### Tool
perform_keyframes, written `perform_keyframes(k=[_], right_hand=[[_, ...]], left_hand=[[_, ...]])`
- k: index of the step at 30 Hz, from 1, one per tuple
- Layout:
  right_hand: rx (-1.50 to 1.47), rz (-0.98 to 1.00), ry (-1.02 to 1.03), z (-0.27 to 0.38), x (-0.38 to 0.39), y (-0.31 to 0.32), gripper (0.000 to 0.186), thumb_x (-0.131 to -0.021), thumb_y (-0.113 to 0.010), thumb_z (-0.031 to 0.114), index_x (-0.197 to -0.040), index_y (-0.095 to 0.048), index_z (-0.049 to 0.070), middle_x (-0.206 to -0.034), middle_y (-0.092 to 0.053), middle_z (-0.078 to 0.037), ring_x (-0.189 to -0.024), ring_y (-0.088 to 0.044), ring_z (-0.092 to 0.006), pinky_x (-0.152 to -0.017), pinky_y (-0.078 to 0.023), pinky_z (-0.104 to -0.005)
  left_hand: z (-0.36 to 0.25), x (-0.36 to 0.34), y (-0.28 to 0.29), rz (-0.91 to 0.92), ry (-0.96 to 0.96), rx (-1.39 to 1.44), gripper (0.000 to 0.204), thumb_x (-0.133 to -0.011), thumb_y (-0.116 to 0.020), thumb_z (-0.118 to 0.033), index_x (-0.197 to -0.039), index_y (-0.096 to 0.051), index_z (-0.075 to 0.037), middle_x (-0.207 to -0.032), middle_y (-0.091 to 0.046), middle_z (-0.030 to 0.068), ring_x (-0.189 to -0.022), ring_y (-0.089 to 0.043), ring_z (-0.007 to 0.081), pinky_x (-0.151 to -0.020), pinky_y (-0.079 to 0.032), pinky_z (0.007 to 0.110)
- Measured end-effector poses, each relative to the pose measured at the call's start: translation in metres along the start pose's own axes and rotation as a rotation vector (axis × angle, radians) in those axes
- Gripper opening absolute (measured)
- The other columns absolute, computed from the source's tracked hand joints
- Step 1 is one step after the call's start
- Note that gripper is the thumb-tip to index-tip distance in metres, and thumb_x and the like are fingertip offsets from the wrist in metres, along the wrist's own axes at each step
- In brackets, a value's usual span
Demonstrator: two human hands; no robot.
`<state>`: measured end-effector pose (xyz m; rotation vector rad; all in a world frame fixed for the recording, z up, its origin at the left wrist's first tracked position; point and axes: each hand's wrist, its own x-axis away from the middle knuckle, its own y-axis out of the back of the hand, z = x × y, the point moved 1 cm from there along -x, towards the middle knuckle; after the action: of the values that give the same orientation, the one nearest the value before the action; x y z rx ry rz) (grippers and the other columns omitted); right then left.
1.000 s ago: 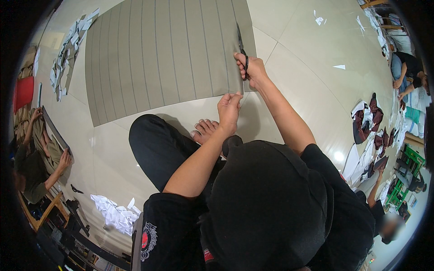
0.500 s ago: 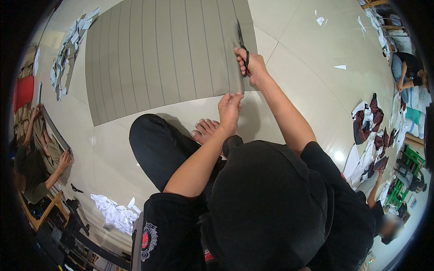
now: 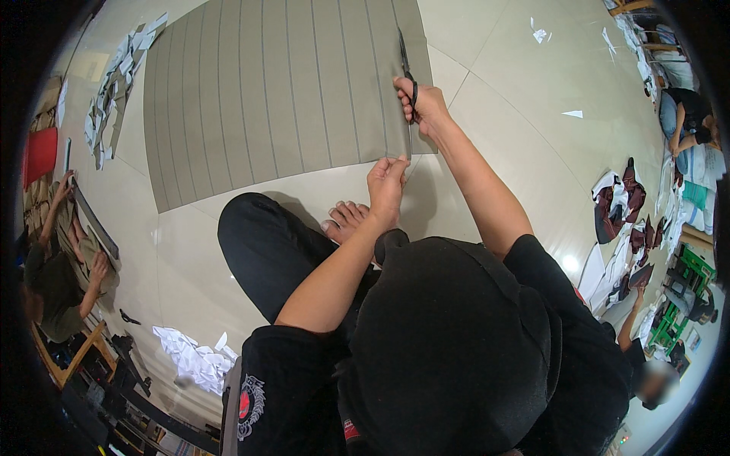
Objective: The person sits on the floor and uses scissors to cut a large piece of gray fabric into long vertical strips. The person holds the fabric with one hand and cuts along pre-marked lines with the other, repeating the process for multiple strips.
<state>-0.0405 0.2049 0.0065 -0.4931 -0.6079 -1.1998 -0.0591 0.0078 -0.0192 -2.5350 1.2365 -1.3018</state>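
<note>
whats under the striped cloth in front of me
Pale floor tiles show around the striped cloth, so it seems to lie on the floor. Anything beneath its middle is covered and cannot be seen.

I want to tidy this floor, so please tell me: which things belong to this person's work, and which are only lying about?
In use:
black scissors, in the right hand
lined grey-brown sheet, near edge pinched by the left hand

Apparently lying about:
crumpled white heap, lower left
tangled strips, upper left
white triangular scrap, right
</note>
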Motion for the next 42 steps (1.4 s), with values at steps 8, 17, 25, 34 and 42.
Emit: perform_keyframes(k=[8,17,25,34,42], right_hand=[[0.014,-0.004,0.008,-0.001,-0.002,0.003,0.031,-0.083,-0.084,0.030,-0.074,-0.065,0.007,-0.065,-0.056,0.001,-0.053,-0.049,-0.0090,-0.046,-0.038,-0.0272],[0.024,0.014,0.014,0.000,-0.003,0.003,0.033,-0.082,-0.084,0.032,-0.074,-0.064,0.007,-0.066,-0.056,0.001,-0.053,-0.049,-0.0094,-0.047,-0.039,-0.0276],[0.033,-0.017,-0.014,0.015,-0.012,-0.001,0.034,-0.078,-0.084,0.035,-0.074,-0.062,0.010,-0.065,-0.055,0.002,-0.052,-0.047,-0.0088,-0.047,-0.038,-0.0262],[0.009,-0.001,0.007,0.018,-0.014,-0.006,0.031,-0.079,-0.083,0.030,-0.073,-0.061,0.009,-0.066,-0.055,0.000,-0.053,-0.047,-0.0099,-0.047,-0.038,-0.0270],[-0.001,0.007,0.021,0.015,-0.020,-0.005,0.028,-0.079,-0.083,0.026,-0.072,-0.063,0.007,-0.066,-0.057,-0.001,-0.053,-0.049,-0.0102,-0.046,-0.040,-0.0274]], left_hand=[[-0.002,0.002,-0.001,-0.008,0.016,-0.002,0.021,-0.102,-0.068,-0.029,-0.096,-0.069,-0.009,-0.068,-0.052,-0.0075,-0.055,-0.040,0.0022,-0.049,-0.027,0.021],[0.000,0.001,0.000,-0.007,-0.018,-0.020,0.020,-0.102,-0.068,-0.029,-0.096,-0.069,-0.010,-0.068,-0.053,-0.0073,-0.055,-0.040,0.0022,-0.049,-0.027,0.022],[-0.005,0.004,-0.002,-0.014,0.011,-0.026,0.020,-0.102,-0.068,-0.029,-0.095,-0.068,-0.010,-0.070,-0.053,-0.0073,-0.056,-0.041,0.0028,-0.049,-0.028,0.022],[-0.007,0.006,-0.003,-0.012,-0.010,0.021,0.021,-0.101,-0.070,-0.025,-0.090,-0.067,-0.007,-0.069,-0.053,-0.0057,-0.060,-0.043,0.0045,-0.054,-0.031,0.023],[-0.008,0.007,-0.004,-0.022,-0.003,0.042,0.021,-0.100,-0.071,-0.023,-0.089,-0.066,-0.006,-0.069,-0.053,-0.0048,-0.061,-0.044,0.0054,-0.056,-0.032,0.023]])
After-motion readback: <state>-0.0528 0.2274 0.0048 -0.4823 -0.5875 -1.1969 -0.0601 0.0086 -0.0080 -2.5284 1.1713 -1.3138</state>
